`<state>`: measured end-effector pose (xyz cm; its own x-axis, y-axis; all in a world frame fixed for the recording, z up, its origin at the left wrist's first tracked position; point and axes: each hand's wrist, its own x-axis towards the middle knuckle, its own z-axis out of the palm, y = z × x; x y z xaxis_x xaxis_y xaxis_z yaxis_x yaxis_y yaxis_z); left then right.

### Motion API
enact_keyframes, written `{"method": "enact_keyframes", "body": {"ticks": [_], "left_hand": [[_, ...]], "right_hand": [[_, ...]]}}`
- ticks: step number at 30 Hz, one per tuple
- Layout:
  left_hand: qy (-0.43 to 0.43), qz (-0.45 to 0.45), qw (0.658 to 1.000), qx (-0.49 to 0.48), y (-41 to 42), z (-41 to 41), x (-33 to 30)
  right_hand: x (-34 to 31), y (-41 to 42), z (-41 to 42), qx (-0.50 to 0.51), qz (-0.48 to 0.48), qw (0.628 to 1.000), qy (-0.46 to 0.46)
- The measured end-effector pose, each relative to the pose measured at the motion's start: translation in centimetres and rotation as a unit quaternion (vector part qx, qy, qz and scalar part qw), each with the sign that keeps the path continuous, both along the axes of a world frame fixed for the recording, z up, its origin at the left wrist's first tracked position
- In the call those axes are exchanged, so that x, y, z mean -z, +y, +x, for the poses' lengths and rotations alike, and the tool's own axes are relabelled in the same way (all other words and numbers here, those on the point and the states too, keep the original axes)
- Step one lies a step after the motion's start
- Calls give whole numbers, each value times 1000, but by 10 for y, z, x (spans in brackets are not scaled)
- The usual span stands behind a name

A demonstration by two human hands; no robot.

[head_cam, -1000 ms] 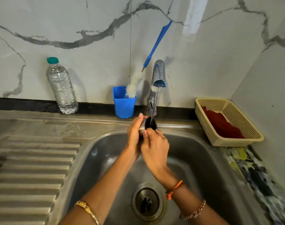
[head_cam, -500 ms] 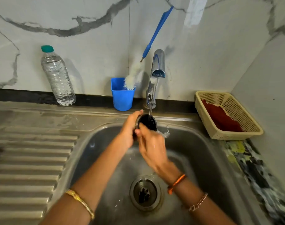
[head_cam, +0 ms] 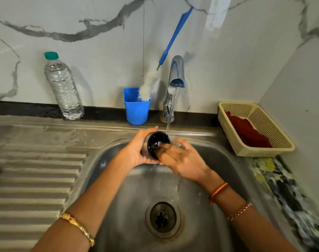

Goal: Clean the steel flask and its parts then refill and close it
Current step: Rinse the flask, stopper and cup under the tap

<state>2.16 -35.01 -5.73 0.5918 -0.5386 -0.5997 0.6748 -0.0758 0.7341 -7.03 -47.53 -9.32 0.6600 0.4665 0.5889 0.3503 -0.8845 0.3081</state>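
A black flask cap [head_cam: 157, 142] is gripped over the sink [head_cam: 227, 160] by the curled left hand [head_cam: 137, 151], under water running from the tap [head_cam: 176, 73], while the inside is touched by the loosely spread fingers [head_cam: 166, 149] of the right hand [head_cam: 184, 160].
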Motion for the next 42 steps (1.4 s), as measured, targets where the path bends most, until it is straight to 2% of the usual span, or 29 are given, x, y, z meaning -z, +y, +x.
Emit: {"method": "enact_keyframes", "body": {"ticks": [1,3,4,5,6,7,8,10,11,12,14,16,19,22,23,24,25,27,28,30,31,32,33,35,36,37,39,40,42], "left_hand": [[1,-25,1000,-9,-1,0,1],[-36,-85,994,-51,-10,-9,8],[-51,-114,990,-70,-16,-14,13],[-54,-145,985,-81,-22,-20,17],[-36,-177,980,-88,-25,-24,18],[-24,-184,978,-91,-26,-24,17],[-12,-171,981,-88,-24,-21,13],[-22,-96,994,-52,-17,-14,2],[-42,-63,997,-31,-14,-11,-2],[-60,-43,997,-25,-14,-9,-4],[-58,-78,994,-51,-18,-13,-4],[-45,-160,980,-107,-24,-18,4],[-76,-213,965,-133,-23,-17,20],[-167,-182,964,-99,-18,-19,30],[-172,-176,965,-87,-16,-20,29],[-177,-157,968,-79,-14,-21,25],[-179,-127,973,-68,-12,-23,19],[-172,-61,983,-20,-8,-21,10],[-174,-33,984,6,-7,-19,7],[-168,-4,986,16,-4,-15,-4],[-162,0,987,9,-2,-14,-9],[-156,-2,988,2,1,-12,-11],[-149,-6,989,-5,3,-11,-14],[-143,-16,989,-39,4,-13,-17],[-148,-15,987,-67,3,-14,-17],[-154,-15,983,-100,1,-17,-18],[-161,-36,970,-181,-5,-20,-19],[-159,-48,962,-217,-6,-21,-20],[-162,-53,951,-258,-5,-22,-20]], "right_hand": [[-1,-5,2,20,0,1000,2],[-8,14,-2,122,117,986,7],[-11,33,-4,178,235,955,19],[-14,50,-2,213,353,910,48],[-16,62,0,230,426,872,76],[-15,64,0,227,436,867,81],[-15,60,-3,204,387,897,60],[-10,33,-9,135,152,979,-15],[-9,16,-8,93,55,994,-34],[-12,3,-7,70,10,997,-39],[-19,11,-5,114,59,991,-38],[-29,39,-3,214,188,959,-1],[-29,70,-4,282,294,912,44],[-38,73,-1,295,436,837,149],[-38,72,1,282,473,820,159],[-40,68,4,271,538,780,169],[-43,62,9,270,619,715,180],[-52,48,20,241,790,531,190],[-54,41,24,226,837,459,195],[-58,27,28,196,881,373,216],[-58,23,28,183,888,353,233],[-59,20,28,174,887,348,249],[-60,20,28,177,878,365,255],[-60,24,29,196,844,440,237],[-59,28,31,206,815,496,219],[-55,33,32,217,766,572,196],[-40,49,30,252,608,737,153],[-32,60,24,243,529,802,130],[-13,73,11,186,397,895,83]]}}
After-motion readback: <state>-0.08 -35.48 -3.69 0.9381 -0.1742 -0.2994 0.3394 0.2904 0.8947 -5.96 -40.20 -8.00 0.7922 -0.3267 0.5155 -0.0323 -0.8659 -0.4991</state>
